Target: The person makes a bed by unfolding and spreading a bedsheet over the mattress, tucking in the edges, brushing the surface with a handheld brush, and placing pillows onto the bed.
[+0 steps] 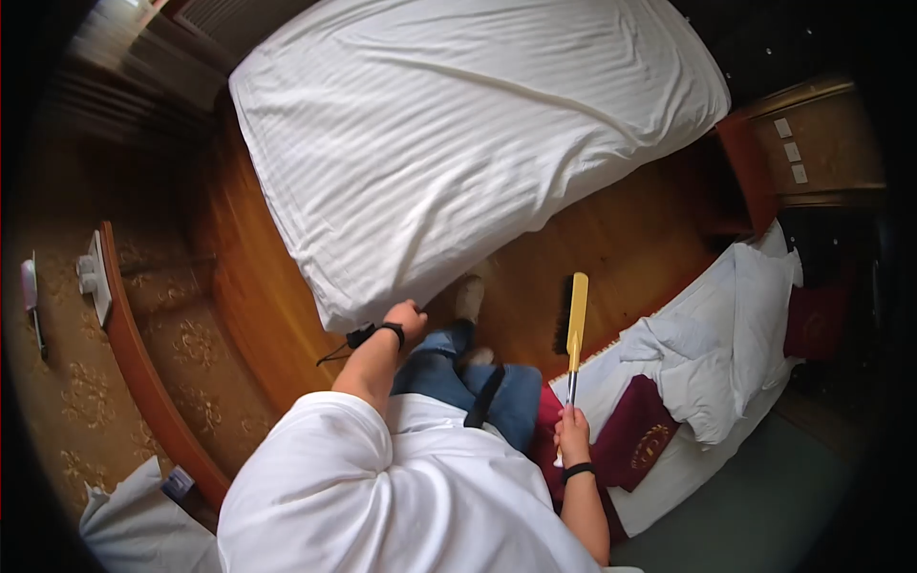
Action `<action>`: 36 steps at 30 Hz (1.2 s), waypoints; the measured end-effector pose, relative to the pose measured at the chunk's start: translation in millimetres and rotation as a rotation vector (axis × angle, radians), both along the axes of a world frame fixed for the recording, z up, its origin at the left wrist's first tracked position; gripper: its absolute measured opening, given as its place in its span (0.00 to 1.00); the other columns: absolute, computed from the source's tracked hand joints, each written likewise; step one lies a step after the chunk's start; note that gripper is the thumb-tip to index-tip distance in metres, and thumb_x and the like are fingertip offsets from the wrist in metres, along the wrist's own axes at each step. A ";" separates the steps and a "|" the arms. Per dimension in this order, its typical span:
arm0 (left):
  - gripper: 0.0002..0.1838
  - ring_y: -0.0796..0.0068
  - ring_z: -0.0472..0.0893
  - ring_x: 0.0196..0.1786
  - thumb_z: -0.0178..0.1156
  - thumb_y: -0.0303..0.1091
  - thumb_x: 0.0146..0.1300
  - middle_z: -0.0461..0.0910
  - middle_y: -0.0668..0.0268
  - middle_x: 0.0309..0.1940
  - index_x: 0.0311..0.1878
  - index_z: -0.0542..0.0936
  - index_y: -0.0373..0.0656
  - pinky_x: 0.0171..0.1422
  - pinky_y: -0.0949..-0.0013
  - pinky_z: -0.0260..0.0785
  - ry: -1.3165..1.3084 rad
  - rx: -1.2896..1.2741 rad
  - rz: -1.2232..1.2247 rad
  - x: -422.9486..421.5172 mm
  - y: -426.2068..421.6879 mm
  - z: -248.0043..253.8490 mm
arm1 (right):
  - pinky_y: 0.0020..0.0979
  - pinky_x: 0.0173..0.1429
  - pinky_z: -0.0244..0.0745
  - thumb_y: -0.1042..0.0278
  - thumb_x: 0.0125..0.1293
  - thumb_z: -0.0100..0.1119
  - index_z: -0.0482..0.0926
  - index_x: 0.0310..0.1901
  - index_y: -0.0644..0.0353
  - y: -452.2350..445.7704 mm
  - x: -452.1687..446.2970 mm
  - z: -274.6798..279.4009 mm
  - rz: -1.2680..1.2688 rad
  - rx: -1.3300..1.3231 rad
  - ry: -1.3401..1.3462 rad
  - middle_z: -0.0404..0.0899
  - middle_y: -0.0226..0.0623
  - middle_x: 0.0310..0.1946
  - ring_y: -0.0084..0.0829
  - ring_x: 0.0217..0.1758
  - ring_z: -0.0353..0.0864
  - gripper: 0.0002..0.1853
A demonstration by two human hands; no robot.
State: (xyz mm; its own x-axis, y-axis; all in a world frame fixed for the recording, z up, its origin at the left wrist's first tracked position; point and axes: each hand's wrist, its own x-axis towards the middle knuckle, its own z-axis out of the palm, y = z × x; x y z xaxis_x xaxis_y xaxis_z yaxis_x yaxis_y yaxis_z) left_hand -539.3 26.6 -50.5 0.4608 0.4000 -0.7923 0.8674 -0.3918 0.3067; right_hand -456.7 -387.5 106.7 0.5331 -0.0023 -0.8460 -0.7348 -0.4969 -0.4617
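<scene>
My right hand (573,436) is wrapped round the handle of a bed brush (575,320) with a long yellow back and dark bristles. The brush points away from me, bristles facing left, above the wooden floor. At the near edge of the bed, my left hand (407,319) is closed beside the white sheet (458,143); what its fingers hold, if anything, is hidden. The sheet covers the mattress, with creases towards its right side. A small black device (360,335) with a cord sits by my left wrist. Both wrists wear black bands.
On my right, a bed or bench (659,501) bears a rumpled white duvet (707,325) and a maroon cushion (638,435). A wooden ledge (143,353) curves along the left, with white cloth (143,520) at lower left. Wooden floor (611,248) runs between the beds.
</scene>
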 end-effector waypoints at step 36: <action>0.16 0.75 0.74 0.47 0.64 0.48 0.66 0.76 0.69 0.42 0.48 0.74 0.50 0.54 0.64 0.67 -1.176 -0.163 2.439 7.9 -49.7 -242.7 | 0.22 0.18 0.58 0.57 0.76 0.49 0.67 0.33 0.55 18.0 239.9 -102.3 0.798 -0.210 0.159 0.63 0.22 0.15 0.16 0.14 0.60 0.14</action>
State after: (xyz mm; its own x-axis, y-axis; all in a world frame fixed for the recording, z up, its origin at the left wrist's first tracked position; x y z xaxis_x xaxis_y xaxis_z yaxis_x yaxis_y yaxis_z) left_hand -531.5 -23.1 -293.1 -0.3212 0.5449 -0.7746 -0.7426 0.3626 0.5630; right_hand -216.9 -369.5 4.5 0.3163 0.1592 -0.9352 -0.1750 -0.9591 -0.2225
